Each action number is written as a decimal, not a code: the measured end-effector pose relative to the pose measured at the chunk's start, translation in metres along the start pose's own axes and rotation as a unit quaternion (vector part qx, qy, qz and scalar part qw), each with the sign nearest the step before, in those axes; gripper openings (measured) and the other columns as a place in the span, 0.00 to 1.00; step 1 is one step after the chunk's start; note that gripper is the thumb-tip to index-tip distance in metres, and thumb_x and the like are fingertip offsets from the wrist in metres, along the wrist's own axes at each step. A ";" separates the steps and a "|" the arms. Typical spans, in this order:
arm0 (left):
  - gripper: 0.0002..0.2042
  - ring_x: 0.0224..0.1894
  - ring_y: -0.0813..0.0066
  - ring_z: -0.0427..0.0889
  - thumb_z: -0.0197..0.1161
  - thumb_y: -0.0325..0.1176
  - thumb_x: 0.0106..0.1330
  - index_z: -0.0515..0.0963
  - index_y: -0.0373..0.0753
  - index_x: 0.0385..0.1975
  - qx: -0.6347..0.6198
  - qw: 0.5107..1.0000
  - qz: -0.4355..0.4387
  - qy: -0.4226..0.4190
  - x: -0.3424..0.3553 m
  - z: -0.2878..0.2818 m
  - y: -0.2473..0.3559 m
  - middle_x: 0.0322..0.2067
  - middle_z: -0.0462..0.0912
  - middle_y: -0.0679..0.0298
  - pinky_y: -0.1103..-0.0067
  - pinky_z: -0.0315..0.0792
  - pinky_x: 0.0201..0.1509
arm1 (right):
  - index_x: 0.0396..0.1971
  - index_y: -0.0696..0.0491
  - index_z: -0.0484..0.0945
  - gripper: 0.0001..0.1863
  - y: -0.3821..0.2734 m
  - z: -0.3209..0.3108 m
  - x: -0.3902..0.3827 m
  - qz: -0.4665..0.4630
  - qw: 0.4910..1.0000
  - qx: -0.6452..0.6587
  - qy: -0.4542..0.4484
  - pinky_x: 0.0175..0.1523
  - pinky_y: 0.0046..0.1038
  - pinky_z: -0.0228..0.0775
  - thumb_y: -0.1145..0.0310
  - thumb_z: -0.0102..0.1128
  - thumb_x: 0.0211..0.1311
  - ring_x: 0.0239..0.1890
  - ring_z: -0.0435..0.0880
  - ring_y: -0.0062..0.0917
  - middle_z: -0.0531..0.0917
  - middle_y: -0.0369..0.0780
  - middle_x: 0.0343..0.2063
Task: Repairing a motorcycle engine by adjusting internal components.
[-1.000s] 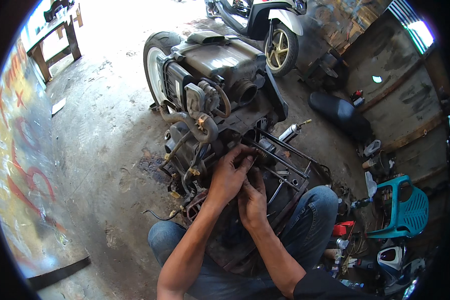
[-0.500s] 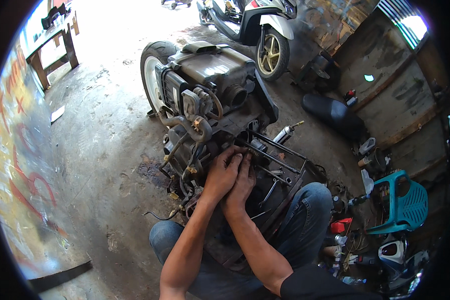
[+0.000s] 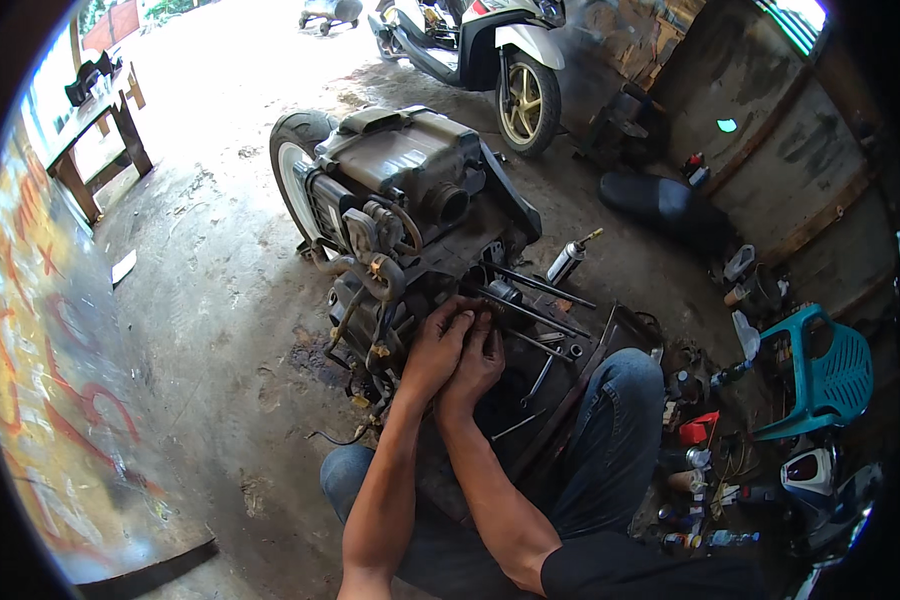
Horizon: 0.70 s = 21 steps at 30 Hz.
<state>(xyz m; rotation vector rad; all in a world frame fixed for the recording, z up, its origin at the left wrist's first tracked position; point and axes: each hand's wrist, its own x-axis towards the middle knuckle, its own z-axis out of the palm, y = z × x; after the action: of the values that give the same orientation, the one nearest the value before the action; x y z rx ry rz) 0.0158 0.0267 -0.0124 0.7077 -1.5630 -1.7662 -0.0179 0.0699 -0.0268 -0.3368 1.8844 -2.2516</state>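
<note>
A dirty scooter engine point(image 3: 370, 310) with its rear wheel point(image 3: 295, 170) and airbox point(image 3: 405, 150) sits on the floor in front of me. Long dark studs point(image 3: 545, 318) stick out of it to the right, around a round metal part point(image 3: 505, 290) that looks like a piston. My left hand point(image 3: 438, 345) and my right hand point(image 3: 475, 360) press together at the engine, just left of that part. Their fingers are bent and pinched close; what lies between the fingertips is hidden.
Wrenches point(image 3: 538, 380) lie right of my hands, near a spray can point(image 3: 567, 262). Beyond are a black seat point(image 3: 660, 205), a teal plastic chair point(image 3: 820, 375) and scattered bottles and parts. A white scooter point(image 3: 510, 60) stands behind; a painted panel point(image 3: 50, 380) is at left.
The view has shifted a little, so the engine appears slightly lower and further left. Both hands stay together at the same place on the engine, with only slight finger movement.
</note>
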 end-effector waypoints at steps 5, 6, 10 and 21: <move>0.13 0.53 0.73 0.78 0.52 0.31 0.73 0.80 0.34 0.51 0.009 1.000 -0.005 -0.001 -0.002 0.000 0.003 0.46 0.83 0.60 0.78 0.67 0.63 | 0.53 0.65 0.78 0.22 0.000 -0.016 -0.003 0.049 0.998 -0.003 -0.041 0.56 0.33 0.71 0.59 0.53 0.76 0.48 0.82 0.34 0.84 0.52 0.48; 0.13 0.53 0.73 0.78 0.52 0.31 0.73 0.80 0.34 0.51 0.016 1.000 -0.006 0.003 -0.002 0.000 0.003 0.46 0.83 0.60 0.78 0.67 0.63 | 0.55 0.65 0.77 0.22 0.001 -0.021 -0.002 0.053 0.996 0.026 -0.070 0.58 0.32 0.69 0.60 0.52 0.76 0.50 0.81 0.34 0.82 0.52 0.51; 0.13 0.53 0.75 0.78 0.52 0.31 0.73 0.80 0.35 0.51 -0.018 1.000 -0.020 -0.002 -0.003 0.000 0.003 0.47 0.83 0.62 0.78 0.66 0.63 | 0.59 0.67 0.72 0.23 -0.002 -0.041 0.003 0.090 0.981 0.082 -0.151 0.63 0.33 0.66 0.62 0.48 0.78 0.57 0.77 0.33 0.79 0.50 0.55; 0.14 0.49 0.77 0.78 0.51 0.30 0.74 0.79 0.36 0.52 -0.020 0.998 -0.066 -0.005 -0.003 -0.001 0.001 0.45 0.83 0.63 0.80 0.70 0.58 | 0.60 0.59 0.73 0.23 -0.008 -0.032 0.004 0.258 0.935 0.227 -0.090 0.59 0.30 0.69 0.57 0.50 0.76 0.55 0.77 0.27 0.78 0.41 0.55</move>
<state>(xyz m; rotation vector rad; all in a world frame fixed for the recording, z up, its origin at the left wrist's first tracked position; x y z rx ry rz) 0.0181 0.0284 -0.0116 0.8011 -1.5125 -1.8941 -0.0310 0.1000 -0.0239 0.0266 1.1365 -2.1058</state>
